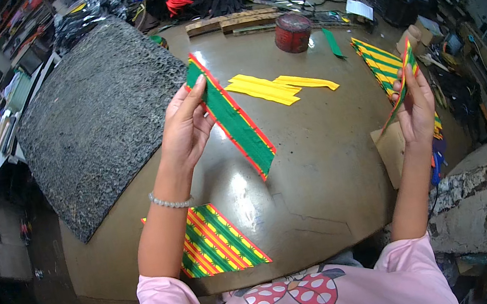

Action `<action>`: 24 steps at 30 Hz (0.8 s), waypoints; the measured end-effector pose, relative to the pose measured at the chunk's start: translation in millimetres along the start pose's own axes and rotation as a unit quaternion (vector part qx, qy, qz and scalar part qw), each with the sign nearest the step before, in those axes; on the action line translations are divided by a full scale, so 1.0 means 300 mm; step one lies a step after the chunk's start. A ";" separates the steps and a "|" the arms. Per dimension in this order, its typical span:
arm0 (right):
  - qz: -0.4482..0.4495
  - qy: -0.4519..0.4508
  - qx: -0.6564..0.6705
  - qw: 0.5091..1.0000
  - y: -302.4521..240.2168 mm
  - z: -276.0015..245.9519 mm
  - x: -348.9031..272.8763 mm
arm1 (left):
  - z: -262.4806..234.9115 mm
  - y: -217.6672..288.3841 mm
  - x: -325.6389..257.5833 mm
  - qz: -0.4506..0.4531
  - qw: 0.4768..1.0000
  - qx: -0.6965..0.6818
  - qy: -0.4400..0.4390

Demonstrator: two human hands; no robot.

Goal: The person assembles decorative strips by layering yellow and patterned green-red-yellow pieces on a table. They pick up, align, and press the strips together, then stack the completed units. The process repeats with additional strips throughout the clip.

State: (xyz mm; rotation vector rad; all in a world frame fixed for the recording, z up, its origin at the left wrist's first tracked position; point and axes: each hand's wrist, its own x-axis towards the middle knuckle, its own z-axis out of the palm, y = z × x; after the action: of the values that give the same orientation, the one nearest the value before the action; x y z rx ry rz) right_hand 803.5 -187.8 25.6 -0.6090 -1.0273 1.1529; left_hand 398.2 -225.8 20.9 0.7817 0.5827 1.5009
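My left hand (185,133) pinches a long green strip (234,118) near its top end, thumb in front and fingers behind, shut on it. The strip sits in the middle of the picture, up above the brown table (324,164). My right hand (414,105) is shut on a thin striped strip (400,88) at the right side of the picture.

I think I should hold the green strip flat and not too tight, so it does not fold or twist.

The green strip is long and thin. It slants from the upper left down to the lower right, with its pointy end low. The striped strip stands nearly straight up, leaning a bit.

More striped pieces (217,241) lie on the table at the bottom.
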 end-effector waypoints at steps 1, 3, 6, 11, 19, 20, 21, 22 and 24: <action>0.020 0.052 -0.133 0.989 0.024 -0.041 0.019 | 0.006 0.007 -0.010 -0.004 1.000 0.003 -0.004; 0.101 0.053 -0.332 0.936 0.098 -0.111 0.039 | 0.027 0.014 -0.031 -0.018 0.999 0.035 -0.020; 0.075 0.133 -0.510 0.846 0.221 -0.121 0.003 | 0.089 -0.002 -0.083 -0.028 0.994 0.092 -0.047; 0.096 -0.358 -0.150 0.917 0.236 0.173 -0.157 | 0.229 -0.021 -0.199 0.011 0.919 0.324 -0.225; 0.360 -0.319 -0.102 0.871 0.141 0.317 -0.309 | -0.046 0.063 -0.436 0.051 0.792 0.575 -0.199; 0.314 -0.270 -0.156 0.897 0.137 0.281 -0.315 | -0.121 0.086 -0.488 -0.017 0.759 0.601 -0.250; 0.315 -0.237 -0.154 0.906 0.120 0.234 -0.321 | -0.185 0.102 -0.553 -0.118 0.713 0.629 -0.287; 0.320 -0.215 -0.208 0.899 0.104 0.194 -0.324 | -0.227 0.100 -0.632 -0.142 0.580 0.747 -0.292; 0.329 -0.179 -0.206 0.904 0.085 0.146 -0.336 | -0.274 0.062 -0.706 -0.067 0.583 0.770 -0.251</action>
State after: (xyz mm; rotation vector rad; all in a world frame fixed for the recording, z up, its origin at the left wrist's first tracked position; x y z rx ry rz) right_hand 747.3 -278.6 -10.8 -1.1724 -1.4580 1.6937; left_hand 320.2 -429.6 -44.6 2.3004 1.4389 0.1640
